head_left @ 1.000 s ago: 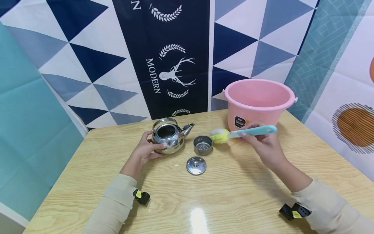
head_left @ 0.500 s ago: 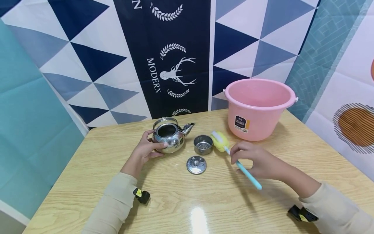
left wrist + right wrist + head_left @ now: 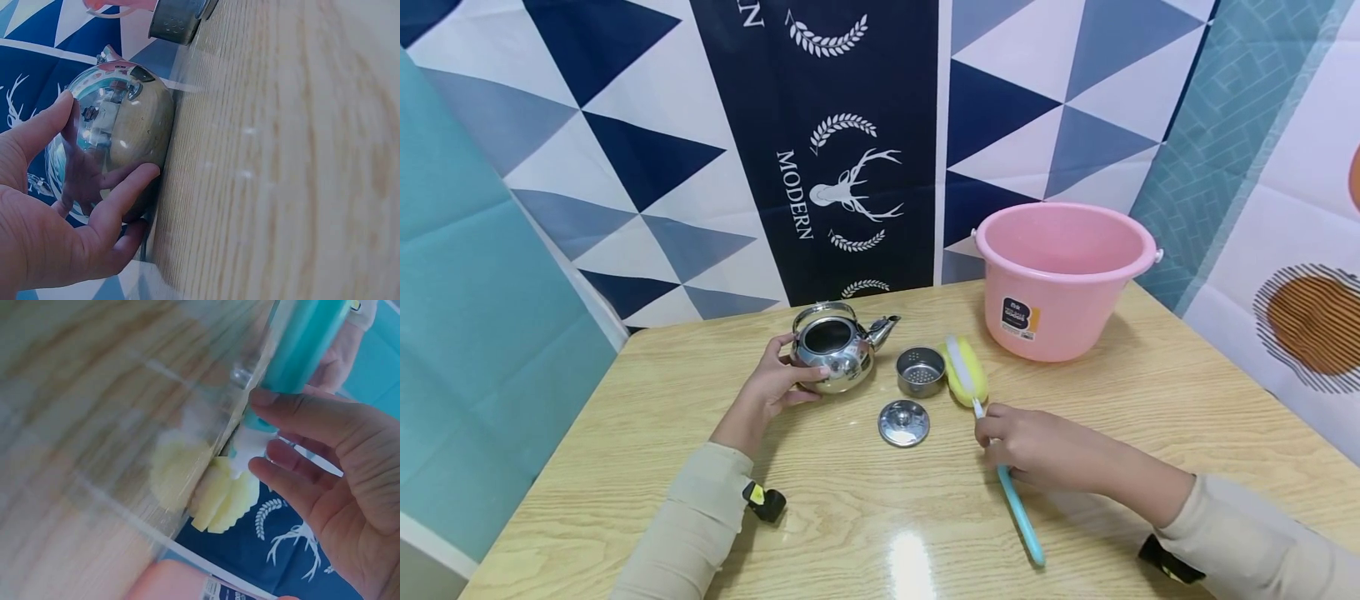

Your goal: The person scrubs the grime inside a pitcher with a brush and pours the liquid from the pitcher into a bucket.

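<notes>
A shiny steel teapot (image 3: 844, 367) stands uncovered on the table, its spout pointing right. My left hand (image 3: 775, 380) holds it by the side of its round body; in the left wrist view the thumb and fingers (image 3: 128, 194) span the metal. A sponge brush with a yellow head (image 3: 967, 377) and a turquoise handle (image 3: 1024, 521) lies along the tabletop. The thumb and fingers of my right hand (image 3: 1037, 447) pinch its handle near the white neck (image 3: 253, 442). Between teapot and sponge sits a perforated steel strainer (image 3: 921, 380), with the round lid (image 3: 904, 423) in front of it.
A pink bucket (image 3: 1052, 321) stands at the back right, behind the brush. The wood-grain table (image 3: 835, 517) meets a patterned cloth wall (image 3: 662, 167) at the back. Turquoise cloth (image 3: 467, 333) hangs on the left.
My right hand has come from in front of the bucket toward me, turning the brush from sideways to lengthwise and lowering it to the table. The left hand and teapot stay put.
</notes>
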`<action>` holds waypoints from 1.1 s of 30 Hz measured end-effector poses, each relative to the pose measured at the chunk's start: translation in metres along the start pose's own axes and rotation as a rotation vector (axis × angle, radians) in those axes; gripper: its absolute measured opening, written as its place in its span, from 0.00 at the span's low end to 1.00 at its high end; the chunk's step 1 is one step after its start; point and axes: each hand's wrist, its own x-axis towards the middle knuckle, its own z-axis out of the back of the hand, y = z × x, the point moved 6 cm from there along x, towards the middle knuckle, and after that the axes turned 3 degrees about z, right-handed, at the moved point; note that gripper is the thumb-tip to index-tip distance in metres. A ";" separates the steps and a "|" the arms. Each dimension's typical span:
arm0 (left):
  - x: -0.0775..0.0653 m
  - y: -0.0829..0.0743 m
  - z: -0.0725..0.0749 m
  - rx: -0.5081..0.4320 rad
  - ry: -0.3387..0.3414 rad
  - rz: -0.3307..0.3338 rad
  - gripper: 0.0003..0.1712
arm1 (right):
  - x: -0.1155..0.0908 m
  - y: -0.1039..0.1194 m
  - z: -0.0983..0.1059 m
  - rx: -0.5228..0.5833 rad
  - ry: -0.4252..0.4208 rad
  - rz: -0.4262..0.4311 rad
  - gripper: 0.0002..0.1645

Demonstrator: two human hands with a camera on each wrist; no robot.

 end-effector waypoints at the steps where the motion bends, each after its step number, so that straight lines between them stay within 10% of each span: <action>1: 0.000 0.000 0.000 0.000 0.000 -0.001 0.55 | 0.000 0.000 -0.001 0.005 0.010 -0.005 0.16; 20: -0.001 0.000 0.000 -0.002 -0.013 0.011 0.54 | 0.006 -0.004 0.006 0.088 0.022 -0.050 0.22; 33: -0.003 -0.001 0.001 -0.013 -0.004 0.017 0.55 | 0.027 -0.021 0.011 0.366 0.076 -0.305 0.18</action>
